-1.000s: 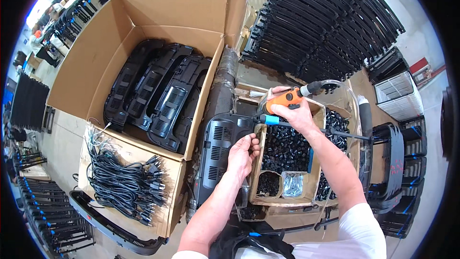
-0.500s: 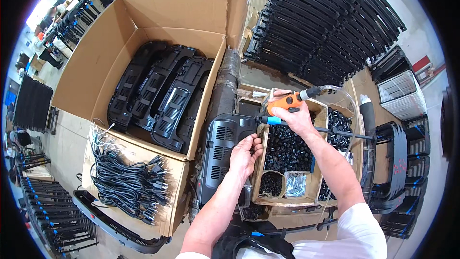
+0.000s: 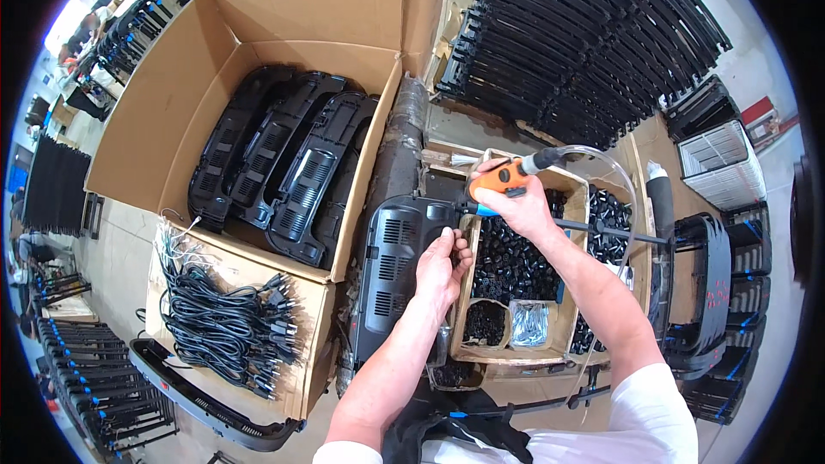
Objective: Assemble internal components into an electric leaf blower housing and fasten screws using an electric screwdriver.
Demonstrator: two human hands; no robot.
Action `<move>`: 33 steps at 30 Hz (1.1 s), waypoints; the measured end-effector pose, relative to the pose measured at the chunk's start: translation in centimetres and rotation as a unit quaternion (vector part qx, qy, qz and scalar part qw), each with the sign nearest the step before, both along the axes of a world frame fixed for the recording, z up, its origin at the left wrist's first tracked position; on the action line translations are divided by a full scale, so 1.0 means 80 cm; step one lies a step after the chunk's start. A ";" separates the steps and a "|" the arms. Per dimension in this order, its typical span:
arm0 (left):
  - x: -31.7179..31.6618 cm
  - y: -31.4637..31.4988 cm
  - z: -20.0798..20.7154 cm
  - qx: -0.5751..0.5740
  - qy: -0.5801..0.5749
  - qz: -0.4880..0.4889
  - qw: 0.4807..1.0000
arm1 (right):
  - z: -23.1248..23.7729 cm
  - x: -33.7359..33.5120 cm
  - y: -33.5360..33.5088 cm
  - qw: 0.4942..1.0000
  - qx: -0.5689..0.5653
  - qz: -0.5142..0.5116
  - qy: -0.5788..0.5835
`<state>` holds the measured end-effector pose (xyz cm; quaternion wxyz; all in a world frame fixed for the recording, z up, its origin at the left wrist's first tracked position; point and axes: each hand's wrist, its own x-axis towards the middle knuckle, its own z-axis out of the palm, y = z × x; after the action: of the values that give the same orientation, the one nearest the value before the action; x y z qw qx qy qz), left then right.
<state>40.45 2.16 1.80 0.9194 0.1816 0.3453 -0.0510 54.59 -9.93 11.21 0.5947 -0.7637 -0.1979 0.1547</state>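
Right hand (image 3: 524, 208) has slid the orange power tool (image 3: 498, 180) a bit left over the wooden box (image 3: 563, 323), closer to its left edge. The clear hose (image 3: 589, 149) trailing off it now bows out in a longer arc.

White sleeves (image 3: 651, 411) (short ones), bare hands (image 3: 440, 271)

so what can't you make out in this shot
All in the head view:
Anything inside the left hand: its curled fingers hide it.
Tip of the orange tool: lost among the right hand and dark parts.
Bottom of the cardboard box: covered by black panels.
Stacked black bars: cut off by the upper edge.
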 end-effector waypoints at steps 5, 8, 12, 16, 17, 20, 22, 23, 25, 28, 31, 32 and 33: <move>0.007 -0.007 -0.003 -0.016 0.004 0.009 1.000 | 0.004 -0.003 0.010 0.999 -0.006 0.015 -0.040; 0.008 -0.009 -0.001 -0.017 0.000 0.007 1.000 | 0.007 -0.003 0.006 1.000 0.003 0.012 -0.021; 0.008 -0.013 0.005 -0.015 0.009 0.009 1.000 | 0.003 -0.002 0.002 1.000 0.014 0.003 -0.011; 0.008 -0.014 0.004 -0.006 0.017 0.008 1.000 | 0.005 -0.004 0.005 1.000 -0.008 0.010 -0.008; 0.009 -0.014 0.003 -0.015 0.014 0.013 1.000 | 0.003 -0.003 0.005 1.000 -0.007 0.009 -0.008; 0.013 -0.013 -0.006 -0.031 0.012 0.025 0.999 | -0.001 -0.001 0.008 0.999 -0.024 0.010 -0.020; 0.014 -0.012 -0.010 -0.041 0.012 0.032 0.999 | 0.001 0.000 0.011 0.999 -0.027 0.025 -0.017; 0.016 -0.010 -0.009 -0.044 0.012 0.038 0.998 | 0.003 -0.001 0.013 0.999 -0.027 0.024 -0.017; 0.019 -0.011 -0.006 -0.044 0.015 0.047 0.998 | 0.008 -0.004 0.013 0.999 -0.026 0.020 0.003; 0.028 -0.013 -0.003 -0.057 0.020 0.057 0.997 | 0.003 0.003 0.006 0.998 -0.042 0.028 -0.042; 0.029 -0.010 -0.006 -0.066 0.029 0.071 0.995 | 0.008 -0.004 0.013 0.999 -0.020 0.025 0.001; 0.029 -0.007 -0.006 -0.068 0.036 0.081 0.994 | 0.013 -0.010 0.014 0.999 -0.017 0.028 0.000; 0.027 -0.006 -0.007 -0.067 0.046 0.086 0.993 | 0.021 -0.019 0.011 0.999 0.010 0.029 0.008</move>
<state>42.58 1.70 1.25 0.9138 0.0864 0.3969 -0.0031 53.04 -9.07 12.92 0.5995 -0.7501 -0.2167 0.1763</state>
